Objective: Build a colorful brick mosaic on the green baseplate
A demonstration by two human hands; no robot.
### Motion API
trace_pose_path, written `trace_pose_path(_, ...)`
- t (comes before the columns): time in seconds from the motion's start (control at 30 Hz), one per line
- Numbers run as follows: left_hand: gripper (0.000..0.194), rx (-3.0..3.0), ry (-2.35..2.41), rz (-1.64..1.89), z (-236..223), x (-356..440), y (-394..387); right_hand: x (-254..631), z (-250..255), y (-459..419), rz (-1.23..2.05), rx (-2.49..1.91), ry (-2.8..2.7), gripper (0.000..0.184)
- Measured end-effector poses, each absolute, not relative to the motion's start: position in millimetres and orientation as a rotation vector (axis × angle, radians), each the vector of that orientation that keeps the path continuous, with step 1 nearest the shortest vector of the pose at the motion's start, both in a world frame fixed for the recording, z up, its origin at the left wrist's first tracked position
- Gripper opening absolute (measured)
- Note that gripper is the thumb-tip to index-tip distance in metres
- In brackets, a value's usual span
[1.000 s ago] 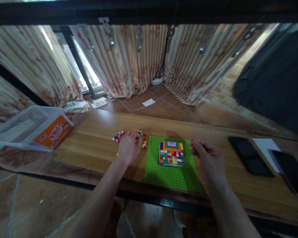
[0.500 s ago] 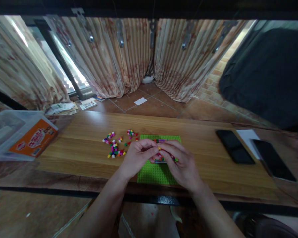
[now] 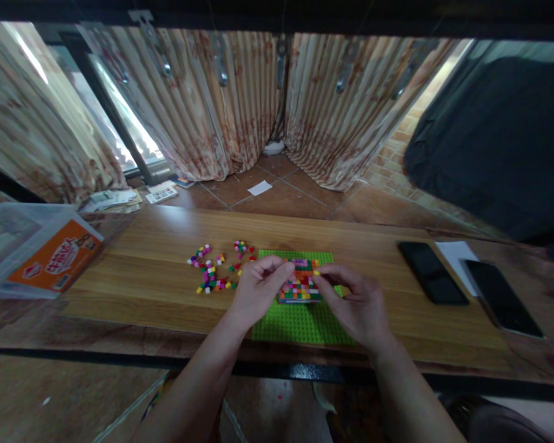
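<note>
Small yellow brick (image 3: 316,273) pinched by right hand (image 3: 361,304) near many-coloured brick block (image 3: 301,290), set on green studded plate (image 3: 289,327). Left hand (image 3: 258,290) curled at block's left; grip cannot be told. Orange label (image 3: 55,255) stuck on clear plastic box (image 3: 25,237); white writing too blurred.

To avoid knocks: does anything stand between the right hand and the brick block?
Nothing visible does: the right hand, pinching a yellow brick, is by the right side of the block; the left hand is by its left.
</note>
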State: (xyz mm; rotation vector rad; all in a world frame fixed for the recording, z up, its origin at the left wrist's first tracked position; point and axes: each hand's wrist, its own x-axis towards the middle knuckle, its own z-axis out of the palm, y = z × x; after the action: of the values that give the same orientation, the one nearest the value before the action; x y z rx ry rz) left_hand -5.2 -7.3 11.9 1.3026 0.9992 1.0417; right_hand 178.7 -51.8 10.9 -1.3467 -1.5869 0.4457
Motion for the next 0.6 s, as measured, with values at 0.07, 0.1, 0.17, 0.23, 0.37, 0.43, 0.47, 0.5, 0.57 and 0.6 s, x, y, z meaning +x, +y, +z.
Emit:
trace_pose_path(0.07, 0.031, 1.290, 1.067, 1.086, 11.3, -9.3, -3.8, 189.1, 4.8, -48.8, 0.496, -1.402, -1.444, 0.012)
trace_pose_path(0.1, 0.030, 1.283, 1.094, 1.105, 10.5, -11.5, -2.0, 193.5, 1.7, -47.0, 0.539, -1.417, -1.384, 0.014)
trace_pose_path(0.17, 0.027, 1.278, 1.139, 1.119, 7.9, -15.0, 0.9, 199.3, -4.0, -43.4, 0.628, -1.427, -1.312, 0.015)
trace_pose_path(0.23, 0.027, 1.288, 1.163, 1.107, 4.7, -16.6, 2.6, 201.0, -7.9, -40.1, 0.685, -1.422, -1.279, 0.014)
trace_pose_path(0.37, 0.027, 1.311, 1.163, 1.048, -0.8, -14.9, 3.5, 197.9, -9.7, -35.8, 0.794, -1.403, -1.165, 0.013)
trace_pose_path(0.43, 0.026, 1.312, 1.159, 1.031, -2.1, -13.9, 3.7, 196.4, -9.1, -34.7, 0.870, -1.400, -1.112, 0.016)
trace_pose_path(0.47, 0.026, 1.314, 1.160, 1.028, -2.4, -13.8, 3.9, 196.1, -8.8, -34.3, 0.906, -1.402, -1.099, 0.018)
trace_pose_path(0.5, 0.026, 1.317, 1.164, 1.027, -2.5, -13.9, 4.0, 196.0, -8.6, -34.1, 0.936, -1.403, -1.089, 0.020)
trace_pose_path(0.57, 0.026, 1.315, 1.175, 1.024, -2.5, -14.4, 4.3, 196.3, -8.5, -33.7, 0.967, -1.405, -1.067, 0.023)
trace_pose_path(0.6, 0.026, 1.311, 1.180, 1.022, -2.5, -14.7, 4.5, 196.5, -8.7, -33.5, 0.969, -1.406, -1.059, 0.024)
